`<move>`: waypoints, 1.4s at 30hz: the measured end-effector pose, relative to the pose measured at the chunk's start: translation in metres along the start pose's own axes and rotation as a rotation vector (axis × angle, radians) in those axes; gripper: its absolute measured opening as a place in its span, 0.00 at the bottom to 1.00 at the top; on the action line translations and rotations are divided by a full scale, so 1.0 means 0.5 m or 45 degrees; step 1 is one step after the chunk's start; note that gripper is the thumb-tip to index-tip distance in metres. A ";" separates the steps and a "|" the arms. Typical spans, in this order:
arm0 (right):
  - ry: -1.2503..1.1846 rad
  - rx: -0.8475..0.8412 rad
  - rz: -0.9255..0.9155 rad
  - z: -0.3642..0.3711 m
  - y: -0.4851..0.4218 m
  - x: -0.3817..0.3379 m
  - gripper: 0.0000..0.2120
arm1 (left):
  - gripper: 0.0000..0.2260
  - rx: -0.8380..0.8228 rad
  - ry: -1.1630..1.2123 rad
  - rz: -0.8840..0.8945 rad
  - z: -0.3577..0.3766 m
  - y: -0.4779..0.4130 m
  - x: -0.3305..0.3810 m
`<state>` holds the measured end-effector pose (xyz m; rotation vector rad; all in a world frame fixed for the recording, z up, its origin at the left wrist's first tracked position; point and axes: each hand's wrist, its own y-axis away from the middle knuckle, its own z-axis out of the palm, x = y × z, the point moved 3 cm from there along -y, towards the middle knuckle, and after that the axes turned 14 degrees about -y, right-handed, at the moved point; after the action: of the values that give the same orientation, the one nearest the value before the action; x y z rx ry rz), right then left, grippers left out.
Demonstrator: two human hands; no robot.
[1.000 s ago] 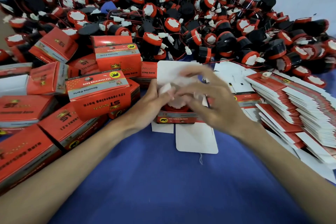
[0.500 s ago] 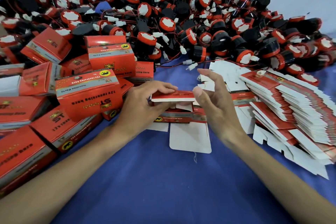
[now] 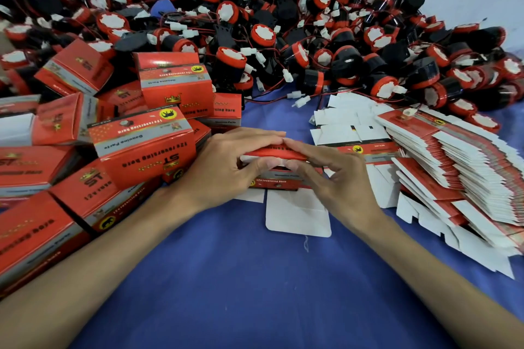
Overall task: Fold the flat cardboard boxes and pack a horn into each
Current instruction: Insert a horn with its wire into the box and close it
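Left hand [image 3: 224, 168], right hand [image 3: 338, 178] pinch box [image 3: 272, 182] flap (contents hidden).

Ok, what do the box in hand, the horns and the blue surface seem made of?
Box in hand: thin cardboard, glossy red print, bare white flap. Horns: probably plastic, black with red rims, slight sheen. Blue surface: likely matte cloth; a loose thread shows.

Around the half-folded box [image 3: 272, 180] on the cloth [image 3: 255, 292], the folded-up boxes [image 3: 141, 147] pile up to its left, the stack of flat boxes [image 3: 467, 178] fans out to its right, and the heap of horns [image 3: 283, 37] lies behind it
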<state>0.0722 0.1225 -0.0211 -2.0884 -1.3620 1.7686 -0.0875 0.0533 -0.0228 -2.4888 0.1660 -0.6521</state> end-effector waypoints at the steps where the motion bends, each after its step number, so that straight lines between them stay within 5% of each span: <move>1: 0.109 0.040 -0.104 0.003 0.002 -0.003 0.16 | 0.16 0.008 -0.019 0.031 0.000 0.001 0.001; 5: 0.620 0.139 -0.445 0.002 0.017 -0.013 0.11 | 0.15 0.039 -0.142 0.172 0.000 0.004 0.002; 9: 0.937 0.131 -0.513 -0.009 0.019 -0.023 0.14 | 0.15 0.047 -0.279 0.282 -0.002 0.008 0.002; 15: 0.570 -0.150 -0.512 -0.005 0.017 -0.006 0.14 | 0.16 0.024 -0.353 0.348 0.002 0.012 0.001; 23: 0.210 0.110 -0.235 -0.001 0.002 0.000 0.11 | 0.15 0.102 -0.277 0.290 0.005 0.004 -0.002; 35: 0.767 -0.193 -0.718 -0.001 0.016 0.002 0.11 | 0.19 0.080 -0.453 0.403 0.007 0.013 0.002; 42: 0.717 -0.256 -0.633 -0.010 0.018 -0.004 0.11 | 0.22 0.002 -0.562 0.332 0.007 0.011 0.004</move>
<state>0.0817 0.1180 -0.0233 -1.8846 -1.7084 0.8060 -0.0840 0.0500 -0.0274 -2.4823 0.3125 0.0080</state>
